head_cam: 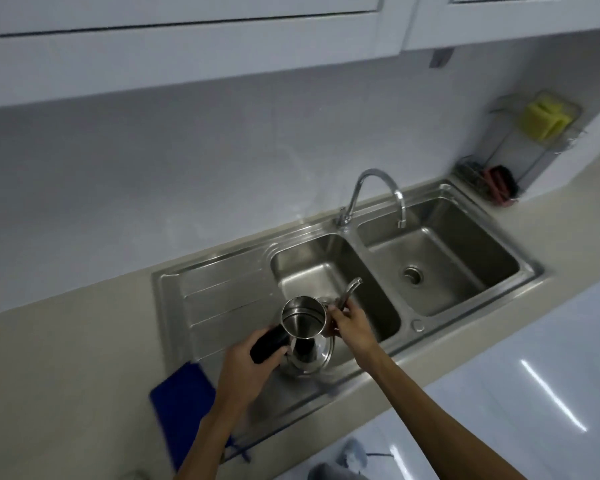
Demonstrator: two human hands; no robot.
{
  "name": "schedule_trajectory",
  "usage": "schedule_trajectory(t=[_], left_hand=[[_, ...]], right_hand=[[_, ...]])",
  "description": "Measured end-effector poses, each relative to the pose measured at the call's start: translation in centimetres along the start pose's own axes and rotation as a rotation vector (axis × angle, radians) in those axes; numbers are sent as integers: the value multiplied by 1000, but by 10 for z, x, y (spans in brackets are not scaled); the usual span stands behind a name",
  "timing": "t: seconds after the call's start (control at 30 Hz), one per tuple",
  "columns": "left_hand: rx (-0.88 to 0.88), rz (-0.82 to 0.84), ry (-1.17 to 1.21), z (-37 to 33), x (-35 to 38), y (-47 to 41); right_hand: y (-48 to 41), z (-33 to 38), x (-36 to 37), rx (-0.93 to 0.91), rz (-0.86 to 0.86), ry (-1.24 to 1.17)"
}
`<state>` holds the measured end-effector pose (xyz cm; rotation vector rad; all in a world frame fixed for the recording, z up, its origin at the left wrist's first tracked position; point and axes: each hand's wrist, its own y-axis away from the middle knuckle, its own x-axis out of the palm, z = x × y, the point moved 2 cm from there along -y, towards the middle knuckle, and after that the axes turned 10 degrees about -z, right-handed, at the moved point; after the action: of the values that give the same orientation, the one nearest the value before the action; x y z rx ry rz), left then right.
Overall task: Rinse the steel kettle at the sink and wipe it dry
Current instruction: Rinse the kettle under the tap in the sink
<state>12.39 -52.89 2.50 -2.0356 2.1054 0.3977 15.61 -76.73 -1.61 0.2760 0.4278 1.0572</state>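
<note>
At a steel double sink (222, 306) set in a beige countertop (66, 358), a person holds one steel kettle (303, 334) with two bare hands. From the left: one blue cloth (182, 407) lies on the counter, overlapping the near left corner of the ribbed draining board. Just right of it, the left hand (246, 372) is wrapped tightly around the kettle's black handle (269, 344), which juts toward the person's left. The kettle is lidless, its open mouth turned up toward the camera, its rounded body tilted over the near rim of the left of the two basins; whether it rests on the rim cannot be told. On its far side the right hand (352, 327) closes its fingers on the base of the slim curved spout (349, 289), which rises out over the left basin. So the kettle sits between the two hands, handle left and spout right. One gooseneck tap (378, 192) stands behind the divider, its outlet over the right basin, where one round drain (412, 274) shows. At far right, one wire rack (534, 140) in the corner holds one yellow sponge (544, 119) above and dark scrubbing items below, too blurred to count.
</note>
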Motion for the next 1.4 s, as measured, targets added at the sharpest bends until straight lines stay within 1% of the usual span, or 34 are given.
schedule_trajectory(t=[0.13,0.27,0.37,0.5,0.57,0.63,0.77,0.87,1.07,1.4], left_hand=[[25,28,-21,-20,77,-23],[41,57,-77,-31,134,-46],[56,71,-109,-34,167,-67],[41,97,-138,-44,201,-98],[33,118,-139,-53,215,-116],[30,131,-148,-57,227,-136],[109,144,-193,-63,239,-170],[110,136,-211,-62,246,-189],[152,127,-231,-65,257,-215],[119,119,-249,-60,266,-239]], right_hand=[[-53,-1,-69,6,-38,-18],[-87,5,-120,29,-64,-89],[-114,5,-146,47,-51,-105],[-154,3,-167,86,-101,-135],[-173,6,-174,109,-99,-162],[-190,9,-179,129,-98,-197],[-219,18,-181,122,-70,-224],[-240,23,-180,129,-57,-214],[-266,29,-177,144,-82,-217],[-284,44,-170,184,-85,-198]])
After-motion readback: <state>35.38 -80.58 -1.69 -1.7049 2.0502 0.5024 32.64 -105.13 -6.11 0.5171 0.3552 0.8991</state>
